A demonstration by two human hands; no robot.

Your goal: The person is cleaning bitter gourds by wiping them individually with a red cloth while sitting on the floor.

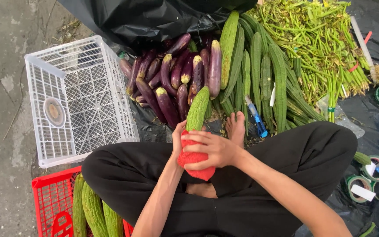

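Note:
I sit cross-legged on the ground. My left hand (178,139) grips the lower part of a bumpy green bitter gourd (197,109) that points away from me. My right hand (211,149) is wrapped over a red foam net sleeve (194,161) that covers the gourd's near end. Both hands are closed around gourd and sleeve above my lap. Just beyond them lies a pile of purple eggplants (172,77).
An empty white plastic crate (77,98) stands at left. A red crate (51,199) at bottom left holds several bitter gourds. Long ridged gourds (259,66) and green stalks (321,44) lie on black sheeting. A blue cutter (257,118) and tape rolls (373,175) are on the right.

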